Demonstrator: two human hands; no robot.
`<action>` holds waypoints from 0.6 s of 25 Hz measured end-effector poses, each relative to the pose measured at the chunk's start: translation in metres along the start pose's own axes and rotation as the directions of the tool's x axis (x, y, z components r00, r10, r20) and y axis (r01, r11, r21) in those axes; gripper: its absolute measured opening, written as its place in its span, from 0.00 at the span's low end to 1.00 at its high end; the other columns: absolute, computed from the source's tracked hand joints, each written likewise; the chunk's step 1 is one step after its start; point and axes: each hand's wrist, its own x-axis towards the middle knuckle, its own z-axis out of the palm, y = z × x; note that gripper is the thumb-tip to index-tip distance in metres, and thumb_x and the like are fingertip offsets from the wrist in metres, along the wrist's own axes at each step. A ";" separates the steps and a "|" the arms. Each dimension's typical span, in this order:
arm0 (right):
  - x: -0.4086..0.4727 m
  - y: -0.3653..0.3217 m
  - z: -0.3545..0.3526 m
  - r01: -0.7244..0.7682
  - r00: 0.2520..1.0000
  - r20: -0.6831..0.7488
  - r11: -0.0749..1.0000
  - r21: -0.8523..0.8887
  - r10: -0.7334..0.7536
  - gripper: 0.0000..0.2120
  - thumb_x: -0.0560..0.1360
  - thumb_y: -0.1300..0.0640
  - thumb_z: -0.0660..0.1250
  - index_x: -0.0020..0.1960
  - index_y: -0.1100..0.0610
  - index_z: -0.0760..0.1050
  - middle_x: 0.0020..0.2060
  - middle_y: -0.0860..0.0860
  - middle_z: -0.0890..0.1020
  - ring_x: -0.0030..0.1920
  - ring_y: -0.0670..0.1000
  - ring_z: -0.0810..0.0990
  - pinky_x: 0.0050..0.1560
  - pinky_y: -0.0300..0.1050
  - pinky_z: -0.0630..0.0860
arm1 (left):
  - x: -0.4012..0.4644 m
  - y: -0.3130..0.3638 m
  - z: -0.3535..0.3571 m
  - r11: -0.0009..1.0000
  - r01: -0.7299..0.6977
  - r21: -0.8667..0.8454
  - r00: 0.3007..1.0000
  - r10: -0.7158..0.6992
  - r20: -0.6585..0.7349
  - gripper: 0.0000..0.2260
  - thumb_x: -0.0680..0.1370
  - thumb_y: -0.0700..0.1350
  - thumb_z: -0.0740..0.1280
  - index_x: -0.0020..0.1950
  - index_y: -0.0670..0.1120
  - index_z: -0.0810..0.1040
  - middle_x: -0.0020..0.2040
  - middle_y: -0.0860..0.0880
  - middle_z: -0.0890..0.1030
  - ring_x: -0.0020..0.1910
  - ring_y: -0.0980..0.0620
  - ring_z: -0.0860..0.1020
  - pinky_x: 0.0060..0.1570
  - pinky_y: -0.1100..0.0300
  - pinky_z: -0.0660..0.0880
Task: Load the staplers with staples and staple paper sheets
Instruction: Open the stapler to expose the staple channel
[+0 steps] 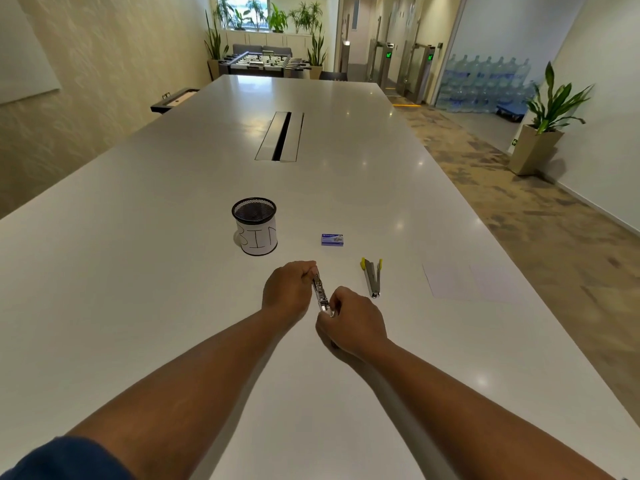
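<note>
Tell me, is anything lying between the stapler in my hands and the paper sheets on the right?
Yes: the yellow-tipped stapler lies on the table between the held stapler and the paper sheets.

Room, Seen From Table End

A long white table (346, 188) is seen running away from the camera, with a cable slot (280, 136) set in its middle. A foosball table (265, 62) is placed beyond its far end, below a window (242, 10) lined with plants (277, 19). Textured beige wall (114, 64) is noted left. Patterned carpet (519, 202), a planter (535, 150), turnstiles (405, 67) and stacked water bottles (485, 81) are seen right. Ceiling lights are reflected on the tabletop.
</note>
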 end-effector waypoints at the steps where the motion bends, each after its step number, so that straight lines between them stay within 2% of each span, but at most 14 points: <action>1: 0.001 0.000 -0.001 -0.005 1.000 0.011 1.000 0.004 0.005 0.09 0.72 0.48 0.68 0.45 0.51 0.72 0.34 0.46 0.77 0.37 0.50 0.77 0.40 0.48 0.74 | 0.001 -0.002 0.001 0.998 -0.036 0.058 0.999 0.035 0.020 0.11 0.84 0.47 0.61 0.47 0.53 0.82 0.44 0.54 0.84 0.44 0.49 0.81 0.41 0.56 0.76; 3: 0.003 0.001 -0.003 -0.016 0.999 0.038 1.000 0.009 0.015 0.13 0.72 0.44 0.70 0.48 0.51 0.72 0.34 0.45 0.77 0.37 0.49 0.77 0.39 0.46 0.72 | 0.003 -0.005 0.000 0.976 -0.136 0.173 0.989 0.124 0.075 0.13 0.84 0.44 0.60 0.64 0.54 0.80 0.60 0.53 0.84 0.55 0.48 0.82 0.52 0.52 0.80; 6: 0.009 0.002 -0.007 -0.036 0.996 0.079 0.999 0.034 0.033 0.17 0.73 0.39 0.70 0.48 0.52 0.74 0.37 0.45 0.78 0.41 0.49 0.78 0.41 0.46 0.73 | 0.010 -0.011 -0.006 0.919 -0.277 0.280 0.957 0.238 0.165 0.16 0.84 0.47 0.59 0.71 0.55 0.75 0.69 0.56 0.78 0.60 0.46 0.78 0.55 0.51 0.77; 9: 0.020 0.004 -0.013 -0.041 0.988 0.153 0.995 0.094 0.026 0.16 0.73 0.43 0.71 0.54 0.50 0.75 0.40 0.45 0.80 0.44 0.49 0.79 0.48 0.49 0.76 | 0.017 -0.019 -0.008 0.907 -0.303 0.293 0.951 0.268 0.152 0.16 0.83 0.52 0.59 0.70 0.58 0.76 0.69 0.56 0.79 0.59 0.45 0.78 0.56 0.47 0.76; 11: 0.030 0.005 -0.018 -0.037 0.973 0.233 0.989 0.143 0.003 0.21 0.72 0.47 0.74 0.62 0.47 0.71 0.38 0.47 0.81 0.43 0.51 0.81 0.48 0.50 0.77 | 0.021 -0.019 -0.008 0.935 -0.254 0.247 0.964 0.224 0.143 0.17 0.82 0.55 0.60 0.70 0.56 0.76 0.67 0.55 0.80 0.61 0.45 0.79 0.57 0.44 0.77; 15: 0.053 0.001 -0.028 0.008 0.929 0.366 0.991 0.133 -0.057 0.32 0.71 0.51 0.77 0.70 0.44 0.67 0.37 0.46 0.81 0.40 0.46 0.80 0.48 0.47 0.78 | 0.025 -0.020 -0.007 0.936 -0.284 0.210 0.956 0.260 0.134 0.15 0.80 0.57 0.58 0.62 0.57 0.79 0.61 0.58 0.83 0.55 0.50 0.81 0.52 0.45 0.79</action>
